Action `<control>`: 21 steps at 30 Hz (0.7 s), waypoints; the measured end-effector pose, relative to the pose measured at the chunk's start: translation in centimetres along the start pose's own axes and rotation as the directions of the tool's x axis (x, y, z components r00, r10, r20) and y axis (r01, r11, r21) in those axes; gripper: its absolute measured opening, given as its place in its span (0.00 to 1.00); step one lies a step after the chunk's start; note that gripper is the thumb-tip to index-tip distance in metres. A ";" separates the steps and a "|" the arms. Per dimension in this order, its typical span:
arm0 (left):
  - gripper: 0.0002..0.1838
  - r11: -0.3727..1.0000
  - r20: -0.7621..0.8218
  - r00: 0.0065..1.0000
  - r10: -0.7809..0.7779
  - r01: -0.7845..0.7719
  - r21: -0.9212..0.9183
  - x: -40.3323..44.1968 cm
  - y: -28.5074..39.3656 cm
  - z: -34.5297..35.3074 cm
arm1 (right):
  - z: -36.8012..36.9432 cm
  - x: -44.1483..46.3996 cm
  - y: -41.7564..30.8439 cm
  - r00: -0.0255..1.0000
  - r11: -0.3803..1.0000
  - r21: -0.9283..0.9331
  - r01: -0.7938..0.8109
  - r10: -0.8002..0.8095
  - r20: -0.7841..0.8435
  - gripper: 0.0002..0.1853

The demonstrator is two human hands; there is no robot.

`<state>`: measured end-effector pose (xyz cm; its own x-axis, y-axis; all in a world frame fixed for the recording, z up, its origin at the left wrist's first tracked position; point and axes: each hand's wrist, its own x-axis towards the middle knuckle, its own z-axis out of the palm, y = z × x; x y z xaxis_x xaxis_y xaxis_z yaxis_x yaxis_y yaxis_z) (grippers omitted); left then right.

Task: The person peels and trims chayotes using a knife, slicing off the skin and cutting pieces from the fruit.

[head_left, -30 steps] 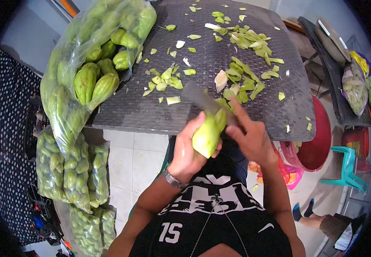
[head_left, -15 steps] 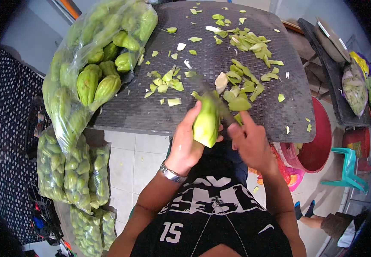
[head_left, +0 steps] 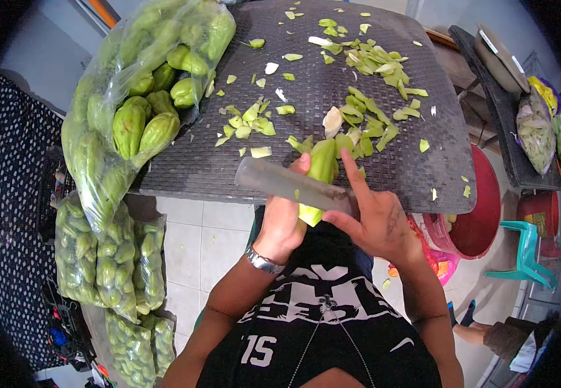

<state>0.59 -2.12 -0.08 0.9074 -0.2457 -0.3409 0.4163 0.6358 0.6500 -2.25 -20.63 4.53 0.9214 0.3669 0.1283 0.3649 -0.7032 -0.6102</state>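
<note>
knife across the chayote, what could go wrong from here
The knife passes in front of the left hand, so a slip might nick it. The chayote looks glossy where pared, so it could turn in that hand's grip. Green peel scraps lie near the table edge and may fall off.

Floor: pale square tiles [head_left: 183,216], seams visible. Pale bluish wall [head_left: 54,55] upper left. Large dark table [head_left: 190,178], woven-look top, rounded corners, centre of view. Second dark table [head_left: 497,108] at right. Teal plastic stool [head_left: 525,255] below it. Far left, dark cloth [head_left: 15,207] with small white marks. Light bright on tiles.
</note>
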 end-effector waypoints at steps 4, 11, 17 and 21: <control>0.27 1.000 -0.109 0.994 0.009 -0.007 0.018 -1.1 -0.2 0.6 | -0.2 0.6 0.8 0.999 1.000 0.013 0.012 -0.012 -0.047 0.49; 0.33 0.975 0.005 0.999 -0.038 0.036 0.220 -2.3 1.2 1.7 | -1.2 2.0 6.4 0.902 0.838 0.356 -0.414 0.430 0.037 0.43; 0.33 0.986 0.000 1.000 -0.008 0.008 0.166 -1.4 1.6 1.4 | -3.4 1.0 5.2 0.821 0.284 0.798 -0.532 0.402 0.405 0.38; 0.29 0.978 -0.074 0.994 0.084 -0.068 0.199 -1.0 1.1 1.5 | -1.9 0.3 -0.1 0.948 0.904 0.287 -0.317 0.315 0.054 0.45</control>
<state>0.26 -2.26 1.95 0.9325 -0.1367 -0.3343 0.3567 0.4925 0.7938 -1.72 -21.59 6.08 0.9808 0.1590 -0.1127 -0.0003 -0.5770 -0.8167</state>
